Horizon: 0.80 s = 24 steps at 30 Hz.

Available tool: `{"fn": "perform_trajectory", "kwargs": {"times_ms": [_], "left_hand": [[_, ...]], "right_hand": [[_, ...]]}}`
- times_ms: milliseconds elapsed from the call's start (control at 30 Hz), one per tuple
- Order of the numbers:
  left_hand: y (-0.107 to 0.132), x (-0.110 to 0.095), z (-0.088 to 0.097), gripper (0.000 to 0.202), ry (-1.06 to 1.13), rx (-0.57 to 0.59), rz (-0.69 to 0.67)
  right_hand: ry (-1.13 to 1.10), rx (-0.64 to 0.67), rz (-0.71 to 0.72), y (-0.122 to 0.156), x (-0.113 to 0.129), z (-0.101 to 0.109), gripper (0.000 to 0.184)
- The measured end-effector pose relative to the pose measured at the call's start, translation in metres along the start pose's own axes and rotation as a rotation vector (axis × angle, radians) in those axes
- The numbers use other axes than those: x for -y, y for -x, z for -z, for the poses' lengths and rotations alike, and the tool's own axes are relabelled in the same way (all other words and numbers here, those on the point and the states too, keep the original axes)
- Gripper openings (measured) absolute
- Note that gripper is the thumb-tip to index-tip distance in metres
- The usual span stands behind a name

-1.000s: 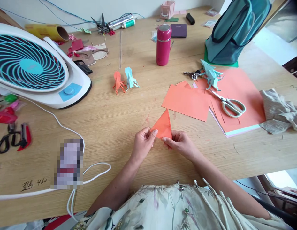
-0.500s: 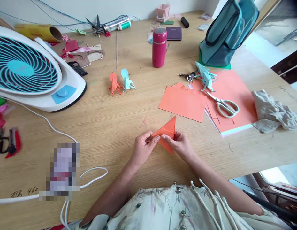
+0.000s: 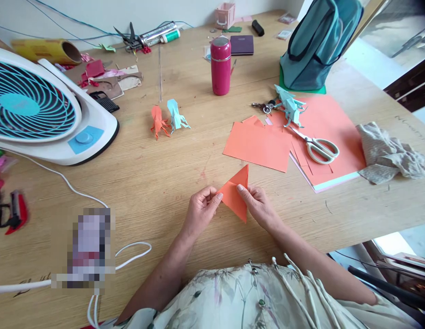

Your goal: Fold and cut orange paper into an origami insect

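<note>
flat orange folded-paper triangle (image 3: 236,203), just below center frame | my left fingers (image 3: 215,201) pinch its left corner, right fingers (image 3: 246,194) grip its right edge | tbh if I pull unevenly, layers could slip, crease goes crooked; squeeze too hard, corner probably crumples

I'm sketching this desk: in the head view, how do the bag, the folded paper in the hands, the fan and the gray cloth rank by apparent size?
Largest to smallest:
1. Fan, though the left edge cuts it off
2. Bag
3. Cloth
4. Folded paper
</note>
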<state>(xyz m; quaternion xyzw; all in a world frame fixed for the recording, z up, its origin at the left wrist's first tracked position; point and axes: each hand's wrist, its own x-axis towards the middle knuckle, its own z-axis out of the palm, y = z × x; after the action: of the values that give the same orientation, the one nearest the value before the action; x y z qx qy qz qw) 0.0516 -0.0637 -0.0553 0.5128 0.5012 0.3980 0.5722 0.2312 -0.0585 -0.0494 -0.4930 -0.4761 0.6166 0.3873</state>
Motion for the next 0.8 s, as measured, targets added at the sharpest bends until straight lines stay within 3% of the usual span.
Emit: {"fn": "perform_trajectory", "kwargs": {"times_ms": [500,700,800], "left_hand": [[-0.0028,0.0028,0.003,0.039,0.044,-0.004,0.005],[-0.0018,0.0013,0.0039,0.032,0.017,-0.024,-0.003],[-0.0016,-0.0015,0.0041,0.031,0.011,-0.02,-0.013]], "right_hand": [[0.069,0.007,-0.016,0.0005,-0.0012,0.0027,0.06],[-0.099,0.002,0.031,-0.0018,-0.0021,0.0025,0.04],[-0.108,-0.009,0.024,-0.0026,-0.0038,0.0025,0.039]]}}
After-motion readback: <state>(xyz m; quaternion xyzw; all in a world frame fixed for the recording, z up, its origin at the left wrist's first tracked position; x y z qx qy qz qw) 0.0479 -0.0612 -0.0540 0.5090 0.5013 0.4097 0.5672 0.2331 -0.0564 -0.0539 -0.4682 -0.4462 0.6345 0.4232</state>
